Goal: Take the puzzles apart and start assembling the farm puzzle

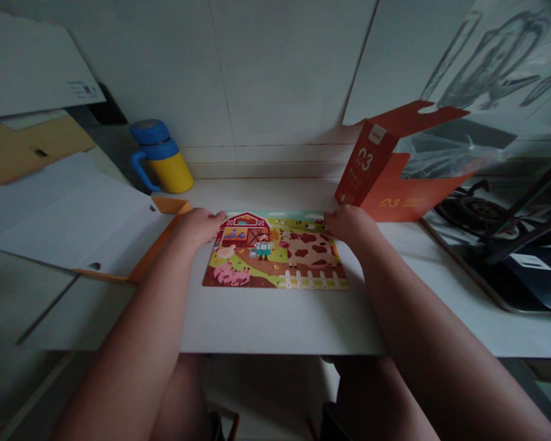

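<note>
A flat farm-picture jigsaw puzzle [275,254] with a red barn, a cow and pigs lies on the white counter [275,318]. My left hand [202,223] rests at the puzzle's upper left corner, fingers curled onto its edge. At the upper right corner my right hand [349,223] does the same, knuckles up, fingertips pressed on the edge. Both forearms reach in from the bottom of the view.
An open orange box [386,177] marked 03, with a clear plastic bag inside, stands at the back right. A yellow and blue cup [163,156] stands at the back left. A white sheet on an orange tray [87,220] lies left; a gas stove [500,233] is on the right.
</note>
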Demonstrator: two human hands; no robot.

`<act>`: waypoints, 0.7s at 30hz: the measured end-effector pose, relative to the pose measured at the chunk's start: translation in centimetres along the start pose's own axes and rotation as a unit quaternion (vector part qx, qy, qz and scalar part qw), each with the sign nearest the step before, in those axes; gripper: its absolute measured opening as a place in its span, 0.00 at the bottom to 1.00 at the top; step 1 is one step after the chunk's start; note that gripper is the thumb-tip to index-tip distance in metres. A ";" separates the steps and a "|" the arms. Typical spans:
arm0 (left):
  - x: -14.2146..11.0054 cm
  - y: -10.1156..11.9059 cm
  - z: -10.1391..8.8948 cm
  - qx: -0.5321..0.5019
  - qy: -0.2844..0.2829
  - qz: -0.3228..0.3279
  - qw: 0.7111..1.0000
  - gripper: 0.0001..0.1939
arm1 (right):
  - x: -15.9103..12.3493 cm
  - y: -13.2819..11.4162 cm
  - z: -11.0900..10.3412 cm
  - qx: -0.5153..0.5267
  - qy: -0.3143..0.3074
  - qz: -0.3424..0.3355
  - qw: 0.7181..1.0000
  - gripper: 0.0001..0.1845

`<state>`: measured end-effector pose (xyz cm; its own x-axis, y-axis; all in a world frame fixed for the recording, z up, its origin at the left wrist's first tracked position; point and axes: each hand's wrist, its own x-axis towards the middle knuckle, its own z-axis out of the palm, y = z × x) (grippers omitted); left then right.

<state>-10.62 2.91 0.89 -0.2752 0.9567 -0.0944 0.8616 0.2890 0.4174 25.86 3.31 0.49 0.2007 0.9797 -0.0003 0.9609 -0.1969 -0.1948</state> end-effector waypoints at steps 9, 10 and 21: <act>-0.1 0.6 -0.1 0.074 -0.001 0.011 0.997 0.26 | 1.1 -0.4 0.3 0.028 -0.045 0.003 0.999 0.29; 0.1 0.5 0.0 0.067 -0.004 0.009 0.998 0.27 | 1.1 -0.4 0.4 0.042 -0.050 0.011 0.998 0.29; 0.8 -0.7 1.3 -0.028 0.000 -0.005 1.000 0.24 | 1.5 0.2 1.5 0.155 0.012 -0.005 0.988 0.16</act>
<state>-10.86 3.56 -0.63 -0.2833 0.9539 -0.0992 0.8337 0.2960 0.4662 26.08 4.83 -1.01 0.2000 0.9795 0.0247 0.8588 -0.1630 -0.4857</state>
